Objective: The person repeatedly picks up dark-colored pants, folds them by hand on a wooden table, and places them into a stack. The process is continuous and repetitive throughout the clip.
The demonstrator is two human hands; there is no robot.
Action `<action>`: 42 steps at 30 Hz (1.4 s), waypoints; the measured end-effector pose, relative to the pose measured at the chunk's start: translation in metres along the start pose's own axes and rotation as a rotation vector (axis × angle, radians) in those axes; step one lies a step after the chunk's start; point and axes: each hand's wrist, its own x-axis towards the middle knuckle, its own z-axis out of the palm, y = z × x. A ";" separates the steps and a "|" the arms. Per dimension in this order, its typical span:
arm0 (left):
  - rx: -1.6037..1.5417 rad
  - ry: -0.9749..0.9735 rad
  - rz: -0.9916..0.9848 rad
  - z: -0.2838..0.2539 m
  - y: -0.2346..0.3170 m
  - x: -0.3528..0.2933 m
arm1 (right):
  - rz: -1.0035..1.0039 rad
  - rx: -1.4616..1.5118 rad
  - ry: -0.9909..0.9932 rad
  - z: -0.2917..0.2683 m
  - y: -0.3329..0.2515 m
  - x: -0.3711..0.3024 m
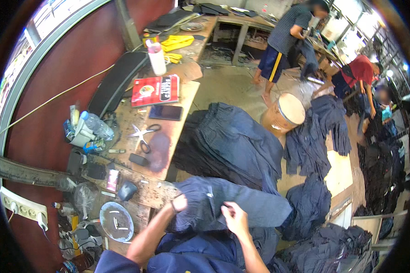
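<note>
Dark blue-grey trousers (pixel 255 204) with a gathered elastic waist lie stretched across in front of me. My left hand (pixel 179 203) is closed at the gathered waist end, its fingertips partly hidden by the cloth. Over the middle of the trousers, my right hand (pixel 236 217) is pinched, with a small dark bit at its fingertips that I cannot make out. A small white speck (pixel 210 194) shows on the cloth between the hands. Just beyond, a big heap of similar dark trousers (pixel 237 136) spreads out.
On the wooden bench at left are scissors (pixel 144 135), a phone (pixel 166 112), a red book (pixel 155 90), a white bottle (pixel 156 58) and a round dish (pixel 116 221). A round drum (pixel 284 113) and garment piles (pixel 325 250) stand to the right. Several people work farther off.
</note>
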 end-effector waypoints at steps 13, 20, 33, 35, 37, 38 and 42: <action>0.868 -0.009 0.579 0.028 0.058 -0.005 | 0.122 -0.038 0.455 -0.045 0.017 -0.035; 1.475 0.020 0.748 -0.013 0.140 0.019 | -0.057 0.037 0.207 -0.037 -0.044 0.007; 0.925 0.887 0.884 0.020 0.092 -0.142 | 0.088 -0.177 -0.137 -0.230 0.041 0.071; 1.096 0.756 0.937 0.075 0.077 -0.114 | 0.368 -0.145 -0.401 -0.255 0.065 0.090; 1.361 0.913 0.890 0.099 0.071 -0.071 | 0.317 -0.150 -0.555 -0.272 0.084 0.109; 1.458 0.979 0.720 0.099 0.075 -0.048 | 0.340 -0.218 -0.610 -0.279 0.093 0.117; 1.278 0.869 0.746 0.067 0.067 -0.014 | 0.370 -0.428 -0.760 -0.306 0.127 0.128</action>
